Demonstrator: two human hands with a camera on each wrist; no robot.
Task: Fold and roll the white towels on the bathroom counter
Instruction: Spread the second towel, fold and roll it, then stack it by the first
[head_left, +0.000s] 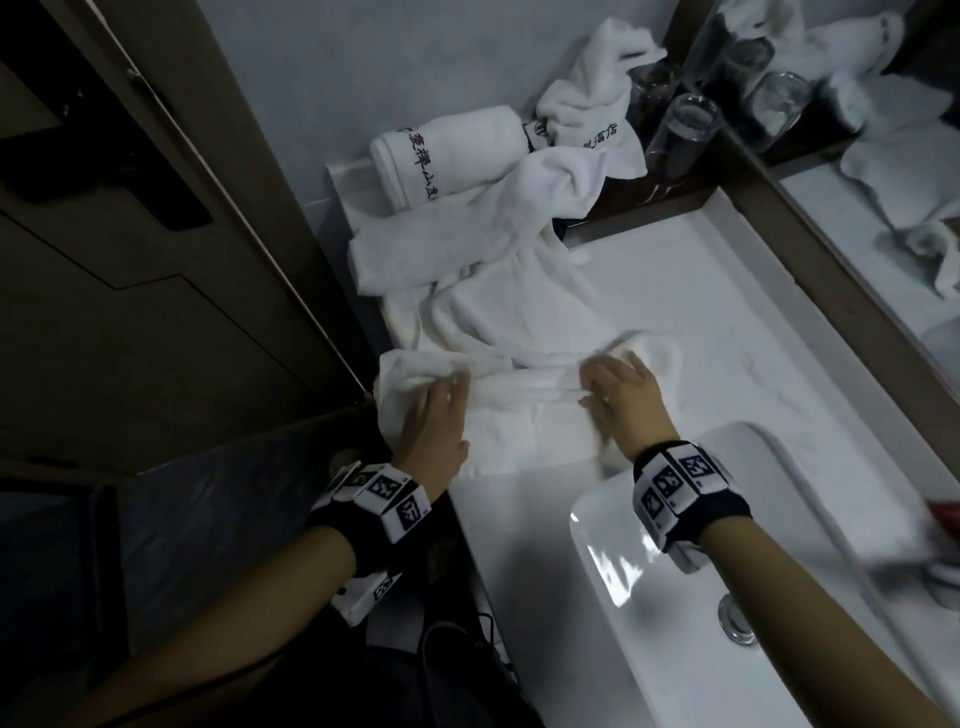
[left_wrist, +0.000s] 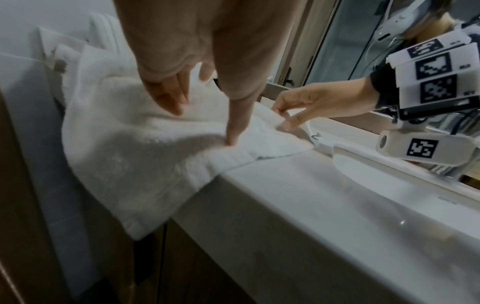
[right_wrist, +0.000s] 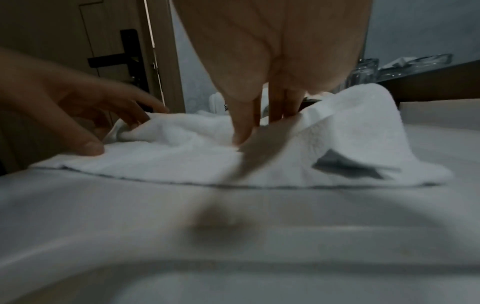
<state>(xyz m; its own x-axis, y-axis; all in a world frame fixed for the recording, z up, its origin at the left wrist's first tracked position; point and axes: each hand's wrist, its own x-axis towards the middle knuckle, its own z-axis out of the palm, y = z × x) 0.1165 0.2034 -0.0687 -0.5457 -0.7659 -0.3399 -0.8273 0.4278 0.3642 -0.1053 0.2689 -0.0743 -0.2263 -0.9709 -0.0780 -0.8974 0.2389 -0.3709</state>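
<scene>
The towel being worked (head_left: 524, 415) is lying along the near-left corner of the bathroom counter (head_left: 701, 322), at about 11 o'clock from the basin (head_left: 675, 597), with its left end spilling over the counter's edge; more loose towels (head_left: 467, 249) are trailing away toward 12 o'clock, and a finished rolled towel (head_left: 447, 150) is sitting beyond them against the wall.

The left hand (head_left: 434, 421) is lying on the towel's left end with fingers nearly straight, pressing rather than gripping; the right hand (head_left: 623, 395) is bending its fingers down onto a raised fold at the right end, and appears to be pinching the cloth between thumb and fingertips.

The towel is looking soft, thick and limp; it should be light but floppy, sagging wherever it is unsupported, so taking it at the hemmed corners and edges, and pinning the middle flat, seems the sounder hold; the overhanging end could drag the rest off the counter.

The left wrist view is showing that overhang and the right hand's pinch, which the head view is blurring; the right wrist view is showing the lifted flap standing up at 2 o'clock from the fingers; only the head view is taking in the glasses (head_left: 685, 135) and the mirror (head_left: 883, 156).
</scene>
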